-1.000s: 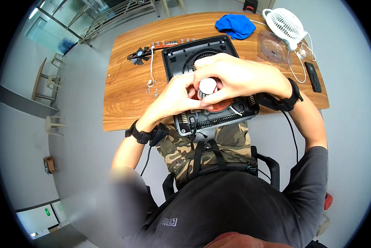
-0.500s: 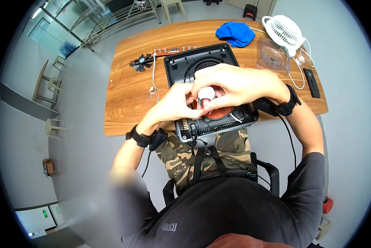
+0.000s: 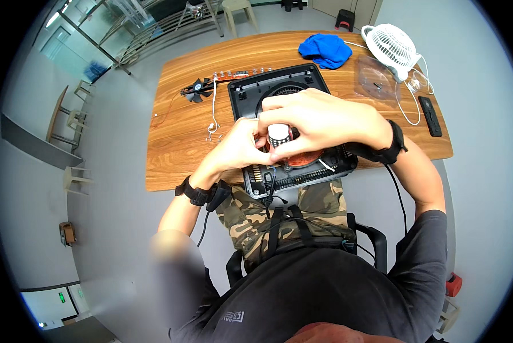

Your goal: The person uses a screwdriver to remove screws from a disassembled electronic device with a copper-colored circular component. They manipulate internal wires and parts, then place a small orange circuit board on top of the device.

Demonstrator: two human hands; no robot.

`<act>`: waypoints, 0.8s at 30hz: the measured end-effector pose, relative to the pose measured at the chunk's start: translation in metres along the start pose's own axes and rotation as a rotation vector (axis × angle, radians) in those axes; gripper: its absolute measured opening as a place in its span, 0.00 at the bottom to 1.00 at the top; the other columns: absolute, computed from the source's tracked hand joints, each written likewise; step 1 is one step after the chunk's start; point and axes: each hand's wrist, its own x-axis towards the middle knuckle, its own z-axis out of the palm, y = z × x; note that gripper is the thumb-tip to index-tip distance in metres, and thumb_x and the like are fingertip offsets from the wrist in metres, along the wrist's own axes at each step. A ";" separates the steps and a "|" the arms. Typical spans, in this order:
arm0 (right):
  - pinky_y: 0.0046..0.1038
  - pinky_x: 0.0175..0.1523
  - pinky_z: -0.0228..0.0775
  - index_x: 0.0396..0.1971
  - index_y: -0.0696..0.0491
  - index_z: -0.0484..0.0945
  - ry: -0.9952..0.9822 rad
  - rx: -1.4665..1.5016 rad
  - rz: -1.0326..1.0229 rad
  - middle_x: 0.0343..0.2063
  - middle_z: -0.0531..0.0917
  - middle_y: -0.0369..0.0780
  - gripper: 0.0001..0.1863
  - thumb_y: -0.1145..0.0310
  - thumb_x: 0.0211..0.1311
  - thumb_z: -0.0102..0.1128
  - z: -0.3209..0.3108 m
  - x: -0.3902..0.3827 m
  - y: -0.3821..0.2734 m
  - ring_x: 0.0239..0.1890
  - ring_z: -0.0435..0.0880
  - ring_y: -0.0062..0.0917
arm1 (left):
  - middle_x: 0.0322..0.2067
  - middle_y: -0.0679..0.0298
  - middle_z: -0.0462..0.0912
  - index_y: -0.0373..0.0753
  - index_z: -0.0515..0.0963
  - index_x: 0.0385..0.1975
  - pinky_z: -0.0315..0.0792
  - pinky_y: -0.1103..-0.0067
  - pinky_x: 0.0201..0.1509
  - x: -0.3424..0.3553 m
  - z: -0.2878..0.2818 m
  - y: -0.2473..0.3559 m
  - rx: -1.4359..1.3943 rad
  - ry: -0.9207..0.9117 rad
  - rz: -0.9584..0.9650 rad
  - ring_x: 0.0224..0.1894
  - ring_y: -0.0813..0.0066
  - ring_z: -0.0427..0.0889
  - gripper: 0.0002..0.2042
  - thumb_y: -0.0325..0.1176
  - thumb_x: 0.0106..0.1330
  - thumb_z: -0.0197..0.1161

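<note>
Presently, left hand point(image 3: 233, 147) and right hand point(image 3: 319, 117) have fingers point(image 3: 269, 118) closed around a white-topped cylinder point(image 3: 278, 134). Cylinder upright over the copper coil point(image 3: 303, 159) in the black induction-cooker housing point(image 3: 247, 102); lower end hidden.

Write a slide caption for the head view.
Left hand and right hand hold a white-topped cylinder over a black housing.

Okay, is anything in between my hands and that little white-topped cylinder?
Nothing visible is in between: your left hand and right hand are closed around the white-topped cylinder. The hands hide its lower end, so I can't tell what's directly underneath.
</note>
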 end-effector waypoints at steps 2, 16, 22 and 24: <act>0.35 0.45 0.76 0.49 0.55 0.82 -0.003 0.097 -0.075 0.42 0.81 0.42 0.20 0.58 0.64 0.72 -0.004 -0.003 0.006 0.41 0.84 0.37 | 0.37 0.74 0.82 0.35 0.83 0.49 0.69 0.85 0.39 -0.001 -0.004 0.017 0.047 -0.039 -0.093 0.37 0.88 0.74 0.22 0.29 0.53 0.80; 0.37 0.40 0.73 0.42 0.56 0.78 0.023 -0.037 0.031 0.38 0.80 0.45 0.21 0.55 0.61 0.74 0.003 -0.001 0.008 0.37 0.83 0.39 | 0.28 0.75 0.79 0.34 0.82 0.33 0.64 0.85 0.32 0.002 0.005 0.009 0.094 -0.008 -0.048 0.30 0.90 0.67 0.15 0.32 0.54 0.82; 0.34 0.42 0.75 0.48 0.55 0.81 0.020 0.056 -0.101 0.42 0.80 0.41 0.19 0.59 0.64 0.72 -0.002 -0.007 0.010 0.40 0.83 0.37 | 0.44 0.69 0.82 0.33 0.77 0.54 0.75 0.84 0.47 0.001 -0.002 -0.001 -0.021 -0.076 -0.139 0.44 0.86 0.78 0.24 0.24 0.56 0.75; 0.34 0.41 0.74 0.49 0.55 0.81 0.001 0.127 -0.130 0.40 0.78 0.41 0.19 0.60 0.65 0.73 -0.004 -0.008 0.016 0.39 0.82 0.35 | 0.48 0.68 0.82 0.34 0.76 0.58 0.77 0.83 0.51 0.002 -0.001 -0.002 -0.067 -0.111 -0.173 0.48 0.84 0.80 0.27 0.23 0.56 0.74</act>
